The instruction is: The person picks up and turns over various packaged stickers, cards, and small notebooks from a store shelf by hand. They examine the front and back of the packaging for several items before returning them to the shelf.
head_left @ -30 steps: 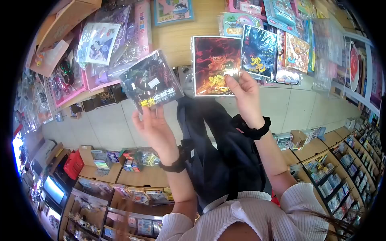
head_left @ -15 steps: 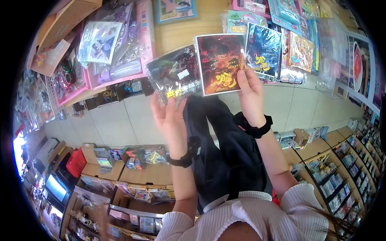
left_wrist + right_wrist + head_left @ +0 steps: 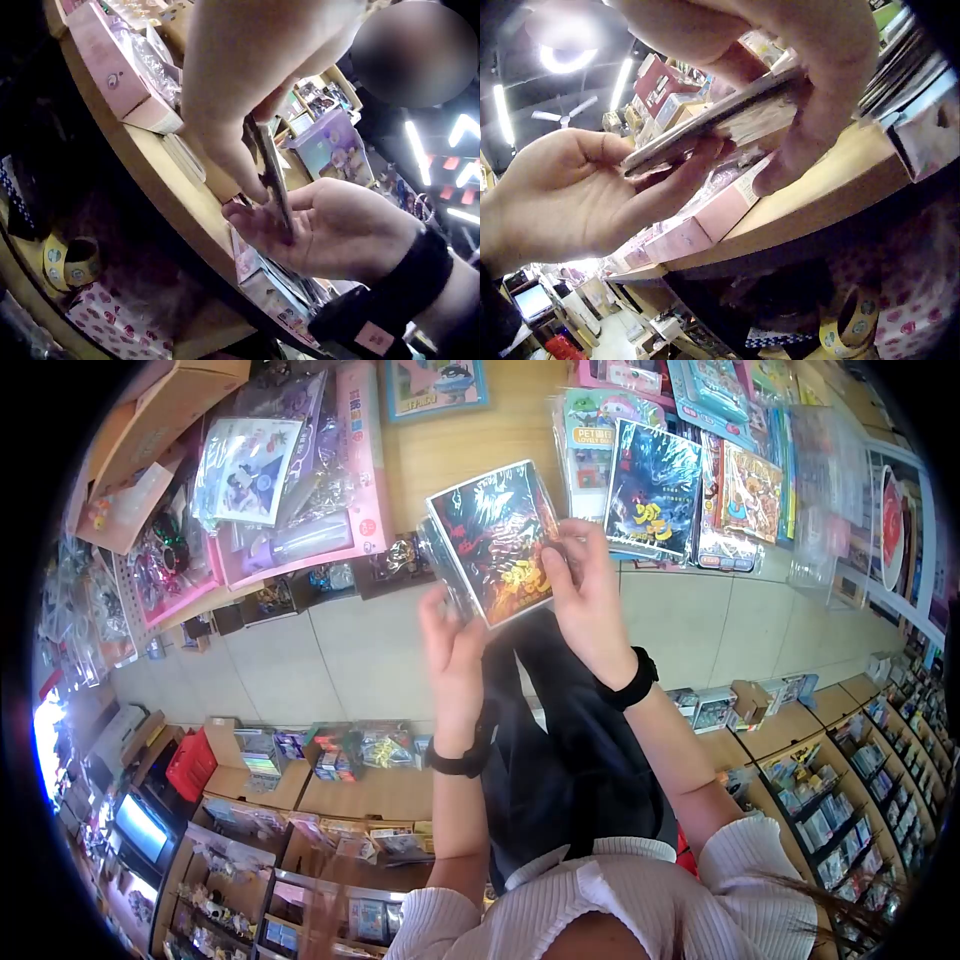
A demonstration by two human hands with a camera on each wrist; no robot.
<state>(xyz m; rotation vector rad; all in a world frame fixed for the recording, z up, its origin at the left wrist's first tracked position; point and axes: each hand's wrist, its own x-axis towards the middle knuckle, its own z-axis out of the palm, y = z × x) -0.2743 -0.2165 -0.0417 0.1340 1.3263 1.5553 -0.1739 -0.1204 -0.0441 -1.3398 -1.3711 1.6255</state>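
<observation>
A flat plastic-wrapped packet with a red and black picture cover and yellow lettering (image 3: 495, 545) lies over a darker wrapped packet (image 3: 442, 565), of which only a strip shows at the left. My right hand (image 3: 587, 582) grips the stack at its right edge, thumb on the red cover and fingers underneath. At the lower left corner my left hand (image 3: 457, 675) pinches the stack between thumb and fingers. The right wrist view shows the packets edge-on (image 3: 705, 120), with my left hand (image 3: 570, 199) palm up. A similar blue packet (image 3: 652, 490) lies on the table to the right.
The wooden table (image 3: 430, 455) carries a pink box (image 3: 360, 460) and wrapped goods at the left. Colourful packs (image 3: 745, 490) are piled at the right. Behind the person stand shelves (image 3: 375, 800) of small goods. A yellow tape roll (image 3: 851, 322) sits below the table.
The dark packet in my left hand has moved right, and the red packet left over it, so they overlap. My right hand has followed leftward, uncovering more of the blue packet.
</observation>
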